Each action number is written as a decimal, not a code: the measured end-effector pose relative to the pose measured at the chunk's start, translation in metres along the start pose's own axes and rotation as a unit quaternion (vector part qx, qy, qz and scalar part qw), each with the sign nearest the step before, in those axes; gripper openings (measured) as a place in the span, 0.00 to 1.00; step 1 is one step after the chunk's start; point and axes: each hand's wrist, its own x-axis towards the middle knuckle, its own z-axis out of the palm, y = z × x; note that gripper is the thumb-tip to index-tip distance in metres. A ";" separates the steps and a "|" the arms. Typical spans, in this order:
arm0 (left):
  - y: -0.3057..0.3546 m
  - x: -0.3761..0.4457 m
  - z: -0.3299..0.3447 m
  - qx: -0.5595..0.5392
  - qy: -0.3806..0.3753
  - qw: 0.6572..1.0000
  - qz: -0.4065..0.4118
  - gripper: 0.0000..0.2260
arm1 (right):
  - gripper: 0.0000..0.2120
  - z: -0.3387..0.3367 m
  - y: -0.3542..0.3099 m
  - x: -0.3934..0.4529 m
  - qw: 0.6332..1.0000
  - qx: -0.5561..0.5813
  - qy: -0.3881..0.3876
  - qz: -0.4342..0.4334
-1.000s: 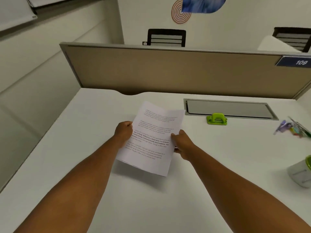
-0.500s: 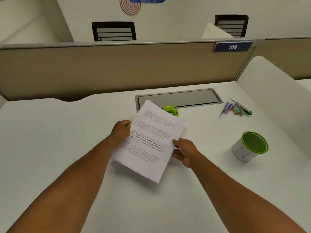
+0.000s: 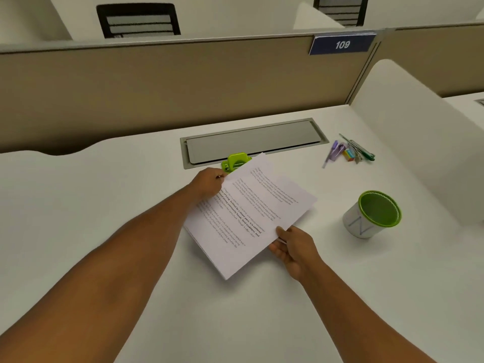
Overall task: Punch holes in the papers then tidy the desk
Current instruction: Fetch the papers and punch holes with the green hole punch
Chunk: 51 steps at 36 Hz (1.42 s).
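A thin stack of printed papers (image 3: 248, 213) is held just above the white desk (image 3: 104, 210), turned at a slant. My left hand (image 3: 209, 183) grips its far left edge. My right hand (image 3: 293, 244) pinches its near right edge. A green hole punch (image 3: 235, 161) sits just behind the papers' far corner, partly hidden by them, in front of a grey cable tray lid (image 3: 251, 142).
A white cup with a green rim (image 3: 372, 214) stands to the right of the papers. Several pens and small markers (image 3: 348, 150) lie at the back right. A beige partition (image 3: 157, 87) closes the back; a white divider (image 3: 419, 142) stands on the right.
The papers have turned clockwise and moved toward the hole punch, their far corner now covering part of it. My view has shifted right and down.
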 end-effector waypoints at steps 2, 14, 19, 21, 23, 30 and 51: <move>0.004 0.003 0.002 0.013 -0.012 1.000 0.011 0.15 | 0.07 -0.001 0.003 -0.003 1.000 0.020 0.011 -0.005; 0.025 0.025 0.003 0.123 0.107 0.985 0.056 0.14 | 0.08 0.013 0.011 -0.014 0.992 0.114 0.056 -0.022; 0.034 0.041 -0.005 0.114 0.146 0.978 0.092 0.14 | 0.08 0.023 0.015 -0.011 0.989 0.131 0.068 -0.018; 0.037 0.049 -0.007 0.117 0.142 0.978 0.093 0.15 | 0.08 0.027 0.017 -0.010 0.988 0.136 0.074 -0.015; 0.039 0.056 -0.009 0.125 0.131 0.980 0.087 0.17 | 0.07 0.030 0.018 -0.009 0.987 0.144 0.076 -0.015; 0.044 0.071 -0.009 0.191 0.061 0.974 0.102 0.19 | 0.07 0.039 0.018 -0.003 0.985 0.153 0.077 -0.021; 0.037 0.080 -0.007 0.180 0.052 0.977 0.107 0.15 | 0.07 0.047 0.029 0.001 0.982 0.154 0.112 -0.012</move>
